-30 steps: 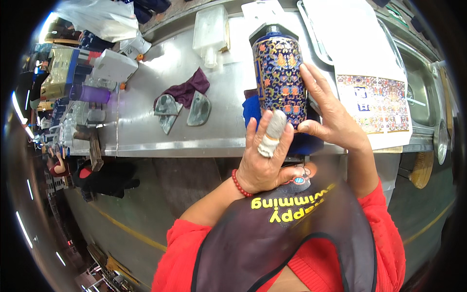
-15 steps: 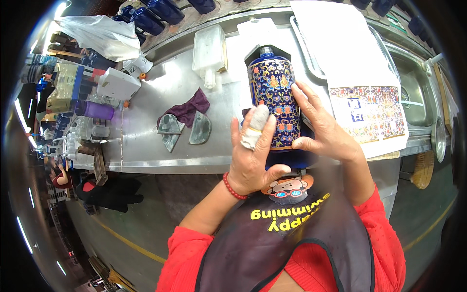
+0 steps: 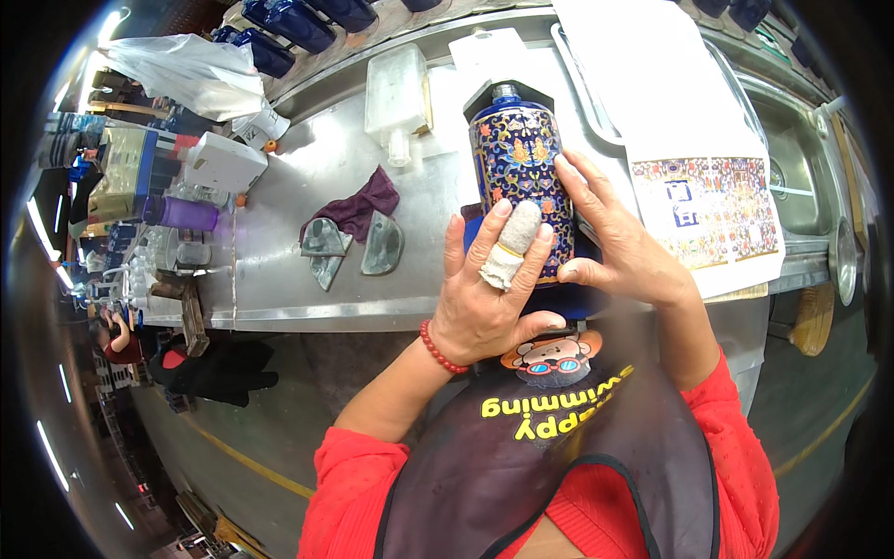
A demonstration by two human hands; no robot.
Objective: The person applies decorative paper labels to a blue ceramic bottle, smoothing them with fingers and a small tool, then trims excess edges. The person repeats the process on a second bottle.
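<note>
A dark blue bottle with a bright floral pattern lies on its side, its threaded neck pointing away from me, in a dark angular holder. My left hand is over the bottle's lower left part, fingers spread, with a pale cloth finger cover on one finger. Whether its fingertips touch the bottle I cannot tell. Along the bottle's right side rests my right hand, its fingers stretched out and its thumb near the bottle's lower end. The bottle's bottom end is partly hidden.
Left on the metal bench are a purple cloth, grey-green scraper pieces and a clear bottle-shaped block. On the right, a patterned printed sheet lies beside a sink. Blue bottles stand behind.
My left hand has slid slightly right across the bottle's front, and its covered finger has shifted the same way. My right hand stays at the bottle's side.
</note>
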